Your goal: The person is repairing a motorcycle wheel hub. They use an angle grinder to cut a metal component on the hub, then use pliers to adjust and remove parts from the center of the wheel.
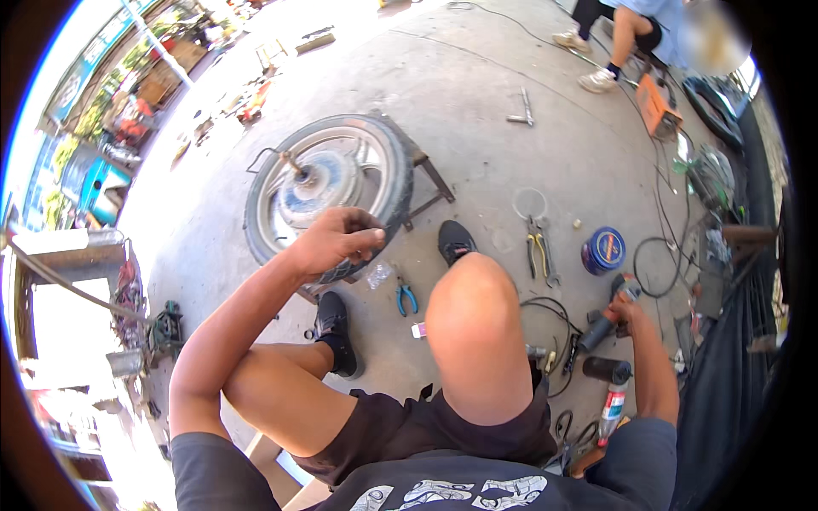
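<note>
My left hand (341,237) hangs in front of the near rim of a spoked motor wheel (317,189). Its fingers are loosely bent, the thumb stands apart, and no held thing shows. The wheel lies flat on a low metal stand (436,177), with its axle and a cable pointing up. On my right, my right hand (629,317) is wrapped round a grey-and-orange power tool (600,332) low by the floor. Part of its grip is hidden by my fingers. A blue tub (604,249) stands just beyond that hand.
Blue-handled pliers (406,298), yellow-handled pliers (537,254) and a T-shaped wrench (521,109) lie on the concrete. A bottle (612,410) is by my right arm. Cables curl at right near an orange machine (659,106). Another person's legs (626,43) show at the far right.
</note>
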`<state>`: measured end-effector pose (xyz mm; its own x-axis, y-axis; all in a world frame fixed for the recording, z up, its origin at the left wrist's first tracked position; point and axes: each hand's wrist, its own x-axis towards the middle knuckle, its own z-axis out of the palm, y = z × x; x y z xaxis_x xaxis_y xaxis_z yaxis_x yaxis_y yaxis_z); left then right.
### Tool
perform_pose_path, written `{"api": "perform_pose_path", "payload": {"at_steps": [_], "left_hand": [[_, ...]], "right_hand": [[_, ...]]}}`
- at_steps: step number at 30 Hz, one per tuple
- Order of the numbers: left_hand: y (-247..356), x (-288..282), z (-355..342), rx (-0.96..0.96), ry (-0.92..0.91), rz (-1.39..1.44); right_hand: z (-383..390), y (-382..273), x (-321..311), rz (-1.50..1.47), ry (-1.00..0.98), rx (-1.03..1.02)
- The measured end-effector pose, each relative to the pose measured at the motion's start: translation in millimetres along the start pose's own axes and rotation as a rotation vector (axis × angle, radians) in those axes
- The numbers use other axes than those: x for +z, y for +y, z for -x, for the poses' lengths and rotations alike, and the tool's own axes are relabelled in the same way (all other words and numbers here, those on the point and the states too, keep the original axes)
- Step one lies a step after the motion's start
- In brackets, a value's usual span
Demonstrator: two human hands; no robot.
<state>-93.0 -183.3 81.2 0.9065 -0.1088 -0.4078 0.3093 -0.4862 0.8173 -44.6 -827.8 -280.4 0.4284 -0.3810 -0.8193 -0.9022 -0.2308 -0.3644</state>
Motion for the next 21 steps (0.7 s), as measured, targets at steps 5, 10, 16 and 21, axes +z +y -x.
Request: {"api": "perform_pose_path", "payload": {"at_steps": [5,10,16,21], "left_hand": [[-20,-6,4,-0.006,-0.049,0.107],[-34,-7,18,-0.059,-0.035,0.104],[-38,-7,22,-0.011,-0.108,0.072],[-29,-3,24,0.015,-0.116,0.093]], "right_hand": [[-90,50,1,-0.431,0.289,-0.285],[-63,36,23,-0.531,0.344,-0.298],[-9,23,-5,-0.745,0.284,-0.293],[70,0,-30,-0.767,0.085,-0.574]]}}
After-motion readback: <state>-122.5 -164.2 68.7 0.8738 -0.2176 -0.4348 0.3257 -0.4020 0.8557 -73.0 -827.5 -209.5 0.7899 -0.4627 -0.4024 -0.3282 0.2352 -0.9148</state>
